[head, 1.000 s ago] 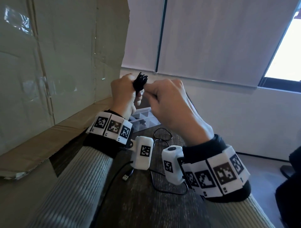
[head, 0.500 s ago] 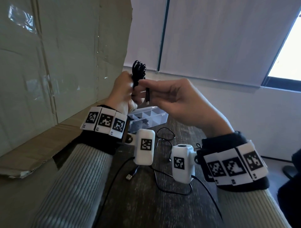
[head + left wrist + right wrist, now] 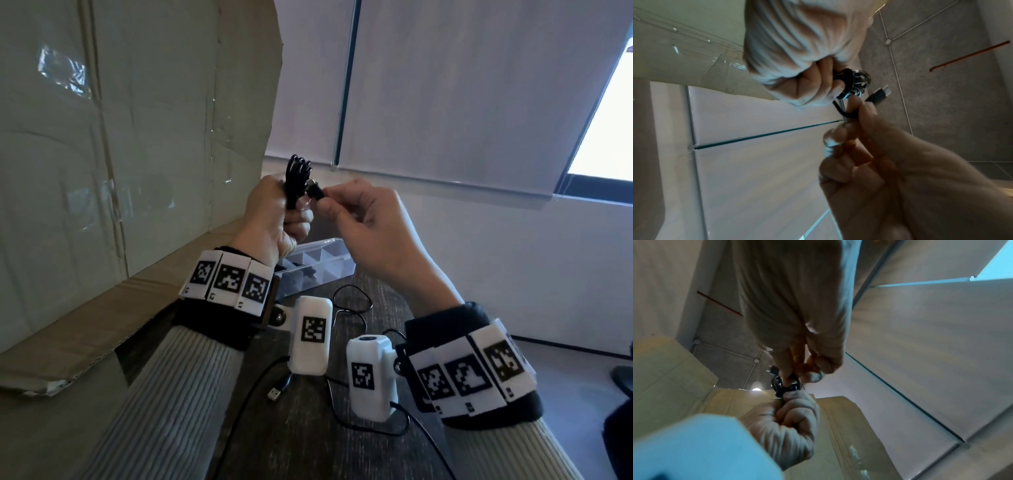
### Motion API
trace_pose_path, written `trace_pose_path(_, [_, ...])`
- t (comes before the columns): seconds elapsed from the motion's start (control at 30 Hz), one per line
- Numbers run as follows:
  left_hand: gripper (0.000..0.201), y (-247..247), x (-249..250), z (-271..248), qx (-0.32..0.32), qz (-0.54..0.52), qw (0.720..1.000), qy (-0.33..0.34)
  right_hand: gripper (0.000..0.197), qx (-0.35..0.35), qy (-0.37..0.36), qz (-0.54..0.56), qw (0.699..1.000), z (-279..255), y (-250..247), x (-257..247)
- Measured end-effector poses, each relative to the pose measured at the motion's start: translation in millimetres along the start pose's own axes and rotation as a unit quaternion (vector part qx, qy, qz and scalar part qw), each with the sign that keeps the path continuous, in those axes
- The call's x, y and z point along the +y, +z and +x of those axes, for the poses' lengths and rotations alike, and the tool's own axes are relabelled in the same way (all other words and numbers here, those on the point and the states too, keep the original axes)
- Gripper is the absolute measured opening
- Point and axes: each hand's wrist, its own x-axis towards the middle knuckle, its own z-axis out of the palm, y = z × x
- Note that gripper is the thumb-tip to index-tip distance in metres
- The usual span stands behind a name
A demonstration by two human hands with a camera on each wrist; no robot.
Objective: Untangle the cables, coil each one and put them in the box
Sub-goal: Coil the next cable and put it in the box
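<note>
Left hand point(image 3: 274, 212) clenched around coiled black cable point(image 3: 297, 178) held above table point(image 3: 308, 428), right hand point(image 3: 359, 219) fingers pinching its plug end point(image 3: 315, 192), clear compartment box point(image 3: 329, 263) beneath, second cable point(image 3: 352, 301) loose on table.

black cable coil point(image 3: 297, 178) | clear plastic box point(image 3: 317, 265) on dark wood-grain table point(image 3: 308, 442) | black loose cable point(image 3: 352, 301) beside box, silver plug point(image 3: 275, 394) | ribbed cream sleeves point(image 3: 178, 404) | white wristbands point(image 3: 227, 282) with black square codes | tan cardboard point(image 3: 137, 137)
</note>
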Motion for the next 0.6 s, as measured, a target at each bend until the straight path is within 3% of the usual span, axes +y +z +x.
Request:
trace_pose_path(0.13, [0.032, -4.6, 0.4, 1.5, 0.013, 0.016, 1.0, 0.011, 0.031, -0.017, 0.073, 0.026, 0.997, -2.8, 6.4, -3.9])
trace_pose_path(0.4, [0.033, 3.9, -7.1, -1.7, 0.004, 0.076, 0.997, 0.028, 0.026, -0.064, 0.173, 0.01, 0.983, -2.2, -9.3, -10.1])
trace_pose_path(0.6, [0.037, 10.4, -19.1, -2.5, -0.007, 0.111, 0.994, -0.001, 0.022, -0.102, 0.228, -0.019, 0.968, -0.1, -20.0, -4.2])
